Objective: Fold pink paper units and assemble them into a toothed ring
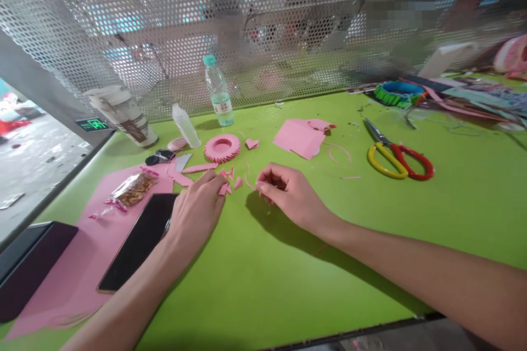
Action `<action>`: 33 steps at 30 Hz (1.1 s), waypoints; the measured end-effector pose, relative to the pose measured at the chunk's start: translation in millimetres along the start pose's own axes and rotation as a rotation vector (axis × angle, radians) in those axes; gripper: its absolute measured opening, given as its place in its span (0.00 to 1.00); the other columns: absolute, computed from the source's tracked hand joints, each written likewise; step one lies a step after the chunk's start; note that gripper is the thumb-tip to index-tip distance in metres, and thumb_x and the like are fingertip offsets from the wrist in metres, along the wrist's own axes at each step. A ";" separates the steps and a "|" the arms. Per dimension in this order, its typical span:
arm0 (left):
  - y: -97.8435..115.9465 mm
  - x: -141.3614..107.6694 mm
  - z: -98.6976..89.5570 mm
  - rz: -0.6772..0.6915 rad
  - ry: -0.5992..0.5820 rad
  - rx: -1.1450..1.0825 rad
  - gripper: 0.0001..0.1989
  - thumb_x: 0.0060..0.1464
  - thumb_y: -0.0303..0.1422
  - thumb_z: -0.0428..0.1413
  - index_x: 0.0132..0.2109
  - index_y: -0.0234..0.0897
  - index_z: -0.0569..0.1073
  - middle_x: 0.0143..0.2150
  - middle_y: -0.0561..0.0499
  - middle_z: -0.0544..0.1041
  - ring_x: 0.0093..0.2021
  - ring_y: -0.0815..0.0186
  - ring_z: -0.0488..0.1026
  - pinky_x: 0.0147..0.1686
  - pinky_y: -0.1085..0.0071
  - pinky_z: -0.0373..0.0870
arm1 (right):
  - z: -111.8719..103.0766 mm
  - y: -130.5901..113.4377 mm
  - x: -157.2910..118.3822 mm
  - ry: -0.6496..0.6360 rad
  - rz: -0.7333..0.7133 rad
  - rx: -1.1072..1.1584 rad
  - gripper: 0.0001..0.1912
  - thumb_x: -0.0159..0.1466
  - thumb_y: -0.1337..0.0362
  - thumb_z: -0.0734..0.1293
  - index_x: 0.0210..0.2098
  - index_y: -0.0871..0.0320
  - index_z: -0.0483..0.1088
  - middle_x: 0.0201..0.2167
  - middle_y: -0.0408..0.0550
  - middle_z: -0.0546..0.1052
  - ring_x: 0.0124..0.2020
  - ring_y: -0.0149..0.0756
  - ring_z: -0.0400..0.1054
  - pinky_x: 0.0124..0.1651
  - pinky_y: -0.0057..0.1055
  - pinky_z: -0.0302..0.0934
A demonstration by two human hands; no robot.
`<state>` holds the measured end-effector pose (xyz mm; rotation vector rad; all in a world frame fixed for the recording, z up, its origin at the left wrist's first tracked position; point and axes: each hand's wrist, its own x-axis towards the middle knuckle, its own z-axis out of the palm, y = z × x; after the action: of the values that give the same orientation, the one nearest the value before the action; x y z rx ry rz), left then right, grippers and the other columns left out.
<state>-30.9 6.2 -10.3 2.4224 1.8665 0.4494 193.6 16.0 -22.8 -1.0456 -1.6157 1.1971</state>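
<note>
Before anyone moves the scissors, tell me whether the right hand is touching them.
Apart: the head view shows green table between the right hand and the scissors.

On the green table [255, 290], a cup [125, 118], a squeeze bottle [187, 127] and a water bottle [220, 98] stand far left — a pink sheet [78, 263] lies near left. In the middle are a ridged ring [222, 157], pink scraps [238, 182] and flat pink paper [298, 140] — scissors [390, 148] lie right, paper strips [477, 103] far right.

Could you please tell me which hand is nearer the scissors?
Right. The right hand is left of the scissors, apart from them; the left hand is farther left, by pink scraps.
</note>
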 end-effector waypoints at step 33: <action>23.7 -0.9 -3.8 0.235 0.013 -0.510 0.15 0.72 0.35 0.55 0.60 0.37 0.77 0.39 0.50 0.79 0.37 0.63 0.74 0.37 0.71 0.69 | 2.4 -12.0 -7.0 0.020 -0.072 0.213 0.07 0.70 0.62 0.71 0.39 0.55 0.69 0.31 0.39 0.71 0.28 0.29 0.65 0.32 0.29 0.61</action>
<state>-9.8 -1.6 -1.7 2.2785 1.2652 0.8373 191.8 6.4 -12.6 -0.8548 -1.4620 1.2746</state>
